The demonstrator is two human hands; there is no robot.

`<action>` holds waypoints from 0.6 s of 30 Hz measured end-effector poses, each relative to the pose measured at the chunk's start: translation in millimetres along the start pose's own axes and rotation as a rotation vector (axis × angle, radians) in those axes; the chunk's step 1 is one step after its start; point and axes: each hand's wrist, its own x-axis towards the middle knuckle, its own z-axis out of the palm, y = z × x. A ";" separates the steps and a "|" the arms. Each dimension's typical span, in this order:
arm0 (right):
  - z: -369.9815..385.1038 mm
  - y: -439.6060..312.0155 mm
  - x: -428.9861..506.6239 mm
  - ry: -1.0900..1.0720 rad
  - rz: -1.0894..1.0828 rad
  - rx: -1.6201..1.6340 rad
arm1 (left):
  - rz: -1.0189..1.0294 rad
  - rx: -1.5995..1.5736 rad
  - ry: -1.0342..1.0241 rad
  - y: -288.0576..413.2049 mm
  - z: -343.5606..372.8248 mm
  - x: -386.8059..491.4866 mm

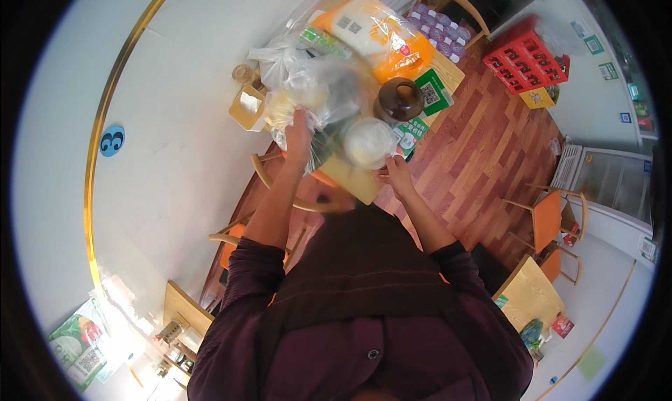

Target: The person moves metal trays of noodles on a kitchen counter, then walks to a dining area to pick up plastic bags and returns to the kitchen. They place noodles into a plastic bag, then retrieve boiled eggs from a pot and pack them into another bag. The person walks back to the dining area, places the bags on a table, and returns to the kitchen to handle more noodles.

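My left hand (298, 138) grips the gathered part of a thin clear plastic bag (331, 88), whose contents are blurred. Between the fingers of my right hand (397, 175) is the edge of a round translucent plastic container (370, 143), possibly with a lid on. Both hands are above the near end of a wooden table (350, 179). Just beyond the container stands a dark brown jar (399, 100) with an open mouth. Green printed cards (433, 92) bearing codes and writing lie beside the jar. A knotted white plastic bag (277, 65) sits at the wall side.
An orange and white plastic package (378, 33) covers the table's far part. A yellow tissue box (247, 108) and a small jar (242, 74) stand by the wall. Wooden chairs (262, 172) are close on the left. Red bottle crates (525, 57) and purple-wrapped packs (438, 30) are farther off.
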 end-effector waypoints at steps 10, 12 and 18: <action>-12.5 14.4 -24.4 0.005 -0.018 -0.008 | 0.042 0.352 -0.066 -54.7 17.3 -14.9; -13.8 14.4 -26.1 -0.006 -0.008 0.019 | 0.063 0.318 -0.047 -60.5 20.5 -13.6; -10.7 12.8 -28.8 -0.022 -0.020 0.080 | -0.079 0.257 -0.101 -44.8 16.2 6.0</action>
